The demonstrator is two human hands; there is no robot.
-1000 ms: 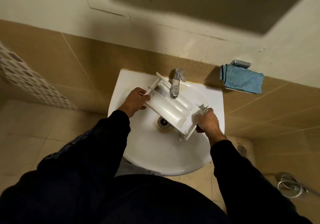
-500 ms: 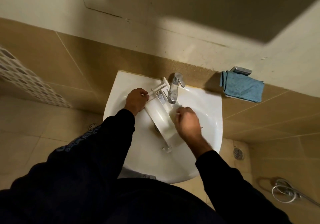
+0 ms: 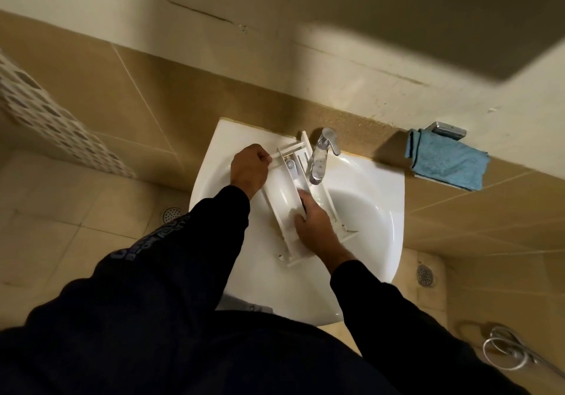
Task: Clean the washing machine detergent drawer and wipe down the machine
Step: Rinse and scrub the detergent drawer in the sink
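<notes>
Both hands work a white detergent drawer (image 3: pixel 290 202) over the sink (image 3: pixel 360 229), beneath the tap (image 3: pixel 321 156). Left hand (image 3: pixel 249 168) grips the drawer's far end; right hand (image 3: pixel 315 226) has left the near end and now curls inside a compartment, possibly around a dark tool. Scrubbing is likely starting.

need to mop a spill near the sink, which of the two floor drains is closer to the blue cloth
The floor drain on the right of the sink, below the blue cloth. The other floor drain lies left of the sink, beside the person's left sleeve.
</notes>
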